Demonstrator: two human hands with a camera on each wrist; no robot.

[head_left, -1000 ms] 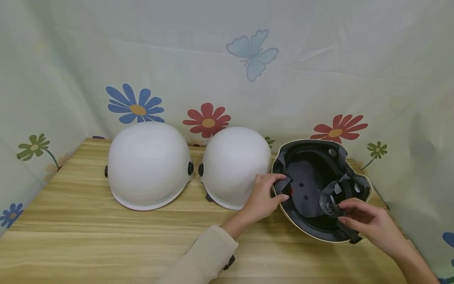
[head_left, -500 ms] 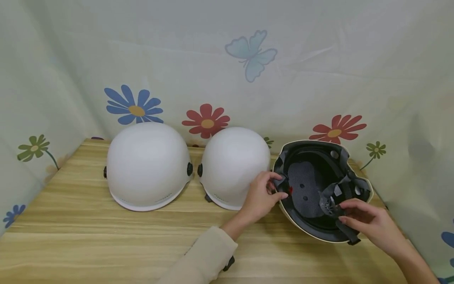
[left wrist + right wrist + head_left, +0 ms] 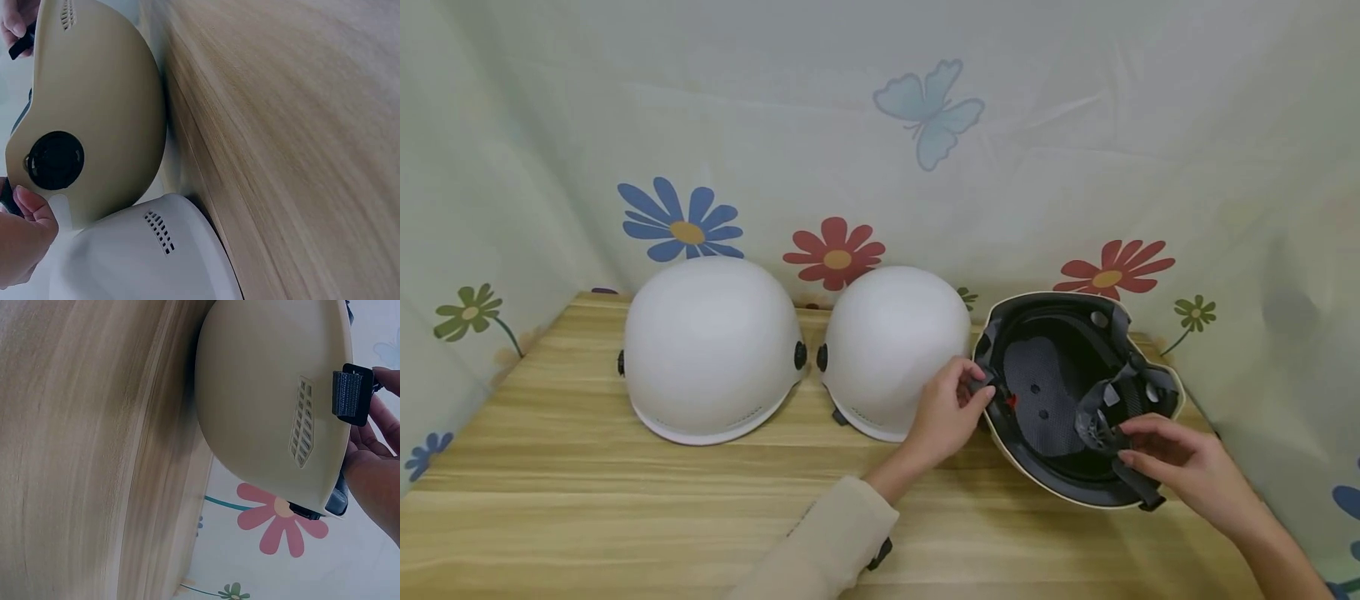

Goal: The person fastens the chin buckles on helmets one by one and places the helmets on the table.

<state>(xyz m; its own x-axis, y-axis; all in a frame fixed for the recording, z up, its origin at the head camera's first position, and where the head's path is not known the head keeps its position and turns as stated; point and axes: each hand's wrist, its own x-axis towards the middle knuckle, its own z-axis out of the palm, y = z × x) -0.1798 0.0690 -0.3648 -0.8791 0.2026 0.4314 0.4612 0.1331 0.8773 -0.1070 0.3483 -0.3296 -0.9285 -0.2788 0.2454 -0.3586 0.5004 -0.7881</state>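
Observation:
A cream helmet point(image 3: 1045, 400) lies upside down at the right, its black padded inside facing up. At its left rim my left hand point(image 3: 946, 412) pinches a black chin strap point(image 3: 9, 199), close beside the round black knob point(image 3: 56, 160). Over the opposite side, my right hand point(image 3: 1198, 475) pinches another black strap part with thumb and forefinger, near a crumpled clear plastic wrap point(image 3: 1093, 427). A black buckle with webbing point(image 3: 354, 394) hangs outside the rim by the right fingers. Inside the helmet, a small red piece point(image 3: 1011, 402) shows near the left rim.
Two white helmets stand dome up to the left, a larger one point(image 3: 711, 350) and a smaller one point(image 3: 898, 350). The smaller one sits right against the cream helmet. Behind the wooden table point(image 3: 625, 508) hangs a flower-printed cloth point(image 3: 760, 125).
My left hand has shifted a little left, drawing the strap end outward over the rim and uncovering the red piece. The right hand has stayed nearly in place.

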